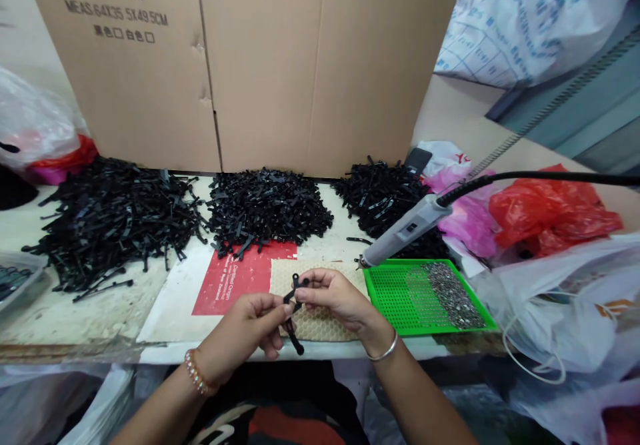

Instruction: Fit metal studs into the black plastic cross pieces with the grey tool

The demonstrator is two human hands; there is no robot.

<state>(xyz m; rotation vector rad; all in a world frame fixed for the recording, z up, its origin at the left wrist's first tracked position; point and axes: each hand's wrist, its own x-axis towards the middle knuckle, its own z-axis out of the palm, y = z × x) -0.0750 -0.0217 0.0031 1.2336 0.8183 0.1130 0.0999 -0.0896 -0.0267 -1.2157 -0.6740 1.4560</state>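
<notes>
Both my hands meet over a pale textured mat (345,318) at the front of the bench. Pinched in my left hand (253,325) is a slim black plastic part (294,338), its rounded end pointing down toward me. My right hand (340,298) closes thumb and fingers on a second black piece that crosses the first near its upper end. Whether the two pieces are joined, I cannot tell. A grey electric screwdriver (405,228) hangs to the right with its tip over the corner of a green tray (400,328), which holds many small metal screws (453,295).
Heaps of black parts lie at left (120,225), centre (270,205) and right (375,191). Behind them stands a tall cardboard box (260,65). A red bag (555,208) and clear plastic bags (565,311) crowd the right side. A clear tub (37,265) sits far left.
</notes>
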